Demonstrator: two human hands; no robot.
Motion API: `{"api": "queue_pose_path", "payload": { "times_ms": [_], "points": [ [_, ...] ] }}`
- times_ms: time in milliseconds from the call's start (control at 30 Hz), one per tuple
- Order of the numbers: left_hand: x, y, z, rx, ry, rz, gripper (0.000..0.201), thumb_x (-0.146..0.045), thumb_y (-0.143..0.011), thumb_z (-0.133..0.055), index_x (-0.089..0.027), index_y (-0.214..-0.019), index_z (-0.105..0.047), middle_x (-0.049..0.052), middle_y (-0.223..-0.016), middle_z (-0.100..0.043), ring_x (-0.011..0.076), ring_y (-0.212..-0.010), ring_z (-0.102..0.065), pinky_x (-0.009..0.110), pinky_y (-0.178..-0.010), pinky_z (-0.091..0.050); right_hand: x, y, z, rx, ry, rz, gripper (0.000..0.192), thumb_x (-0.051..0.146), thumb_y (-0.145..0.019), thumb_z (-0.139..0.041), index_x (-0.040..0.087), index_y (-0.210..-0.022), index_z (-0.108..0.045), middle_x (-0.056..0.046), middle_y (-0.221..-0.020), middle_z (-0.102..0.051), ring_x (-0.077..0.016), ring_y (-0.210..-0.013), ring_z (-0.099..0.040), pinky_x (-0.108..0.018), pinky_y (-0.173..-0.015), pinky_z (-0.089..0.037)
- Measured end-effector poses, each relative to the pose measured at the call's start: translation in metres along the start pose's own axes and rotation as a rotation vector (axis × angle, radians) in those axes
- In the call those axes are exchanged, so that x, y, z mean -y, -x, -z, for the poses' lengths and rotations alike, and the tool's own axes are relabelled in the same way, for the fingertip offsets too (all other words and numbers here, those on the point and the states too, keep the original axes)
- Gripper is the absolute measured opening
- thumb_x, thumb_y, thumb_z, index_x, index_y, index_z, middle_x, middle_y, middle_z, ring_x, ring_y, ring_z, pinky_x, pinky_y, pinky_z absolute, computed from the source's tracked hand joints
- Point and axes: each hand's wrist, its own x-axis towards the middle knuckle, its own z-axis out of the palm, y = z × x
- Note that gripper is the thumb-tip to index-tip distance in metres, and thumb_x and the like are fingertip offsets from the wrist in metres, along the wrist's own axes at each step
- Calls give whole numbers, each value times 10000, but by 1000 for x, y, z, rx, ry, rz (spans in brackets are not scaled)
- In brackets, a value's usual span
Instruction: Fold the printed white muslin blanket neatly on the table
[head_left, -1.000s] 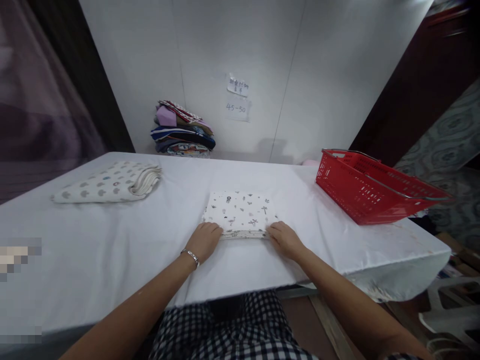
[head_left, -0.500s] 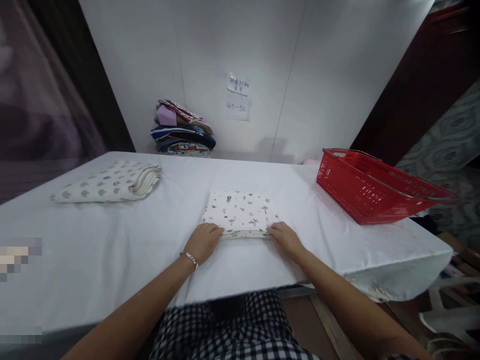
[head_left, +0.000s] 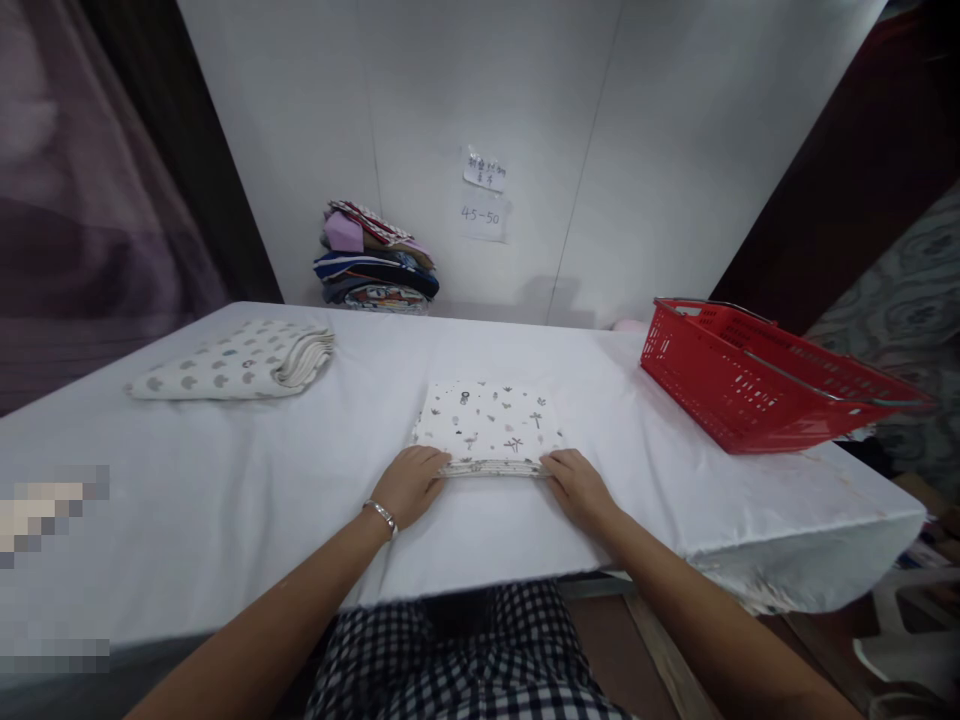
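Note:
In front of me a white cloth (head_left: 491,422) with small grey prints, palm trees among them, lies folded into a flat rectangle of several layers. Its folded edge faces me. My left hand (head_left: 409,483) grips the near left corner, fingers on top and the thumb side along the edge; a bracelet circles that wrist. At the near right corner my right hand (head_left: 581,488) grips the same cloth in a mirrored way. Both hands rest low against the table, and their thumbs are partly hidden.
A white sheet covers the table (head_left: 315,500). Another folded cloth (head_left: 232,365) with grey prints lies at the left. A red basket (head_left: 750,380) stands at the right. A stack of folded fabrics (head_left: 379,265) sits against the back wall, beside paper notes (head_left: 484,212).
The whole view has shifted slightly, so things appear a little further right. My hands keep the same hold on the folded cloth's near corners.

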Motion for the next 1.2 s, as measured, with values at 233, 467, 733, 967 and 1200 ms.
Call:
{"api": "queue_pose_path", "payload": {
  "times_ms": [233, 467, 733, 967, 1200],
  "points": [
    [-5, 1, 3, 37, -79, 20, 290, -141, -779, -469, -166, -1060, -539, 70, -1031, -574, 202, -967, -492, 367, -887, -391, 2, 2, -1, 9, 85, -10, 354, 120, -816, -434, 170, -1159, -503, -105, -1096, -528, -212, -1008, -442, -356, -850, -397],
    [-4, -1, -1, 36, -150, 22, 430, -10, -729, -384, -177, -1102, -519, 62, -1107, -557, 186, -1036, -479, 352, -898, -396, -1, -1, -4, 46, 167, -21, 378, 81, -802, -427, 173, -1160, -507, -105, -1097, -533, -212, -991, -453, -350, -829, -400],
    [7, -5, -9, 93, -196, -29, 545, 36, -700, -342, -174, -1186, -472, 82, -1104, -571, 183, -991, -510, 346, -841, -409, -5, -6, -5, 45, 197, 32, 383, 56, -767, -425, 135, -1131, -513, -116, -1053, -543, -214, -956, -456, -342, -815, -408],
    [15, -3, -5, 97, -218, -121, 531, 22, -740, -323, -190, -1210, -454, 72, -1151, -560, 170, -1026, -503, 341, -874, -381, -8, -7, 1, 66, 164, 75, 387, 77, -784, -417, 139, -1159, -490, -108, -1084, -532, -201, -970, -453, -333, -807, -399],
    [11, 3, 6, 122, -230, -80, 728, 95, -639, -289, -232, -1284, -379, 44, -1244, -513, 170, -1168, -418, 400, -968, -287, -11, -5, -2, 68, 204, 64, 377, 97, -822, -413, 172, -1186, -476, -112, -1209, -474, -214, -1127, -388, -355, -880, -359]
  ]
}}
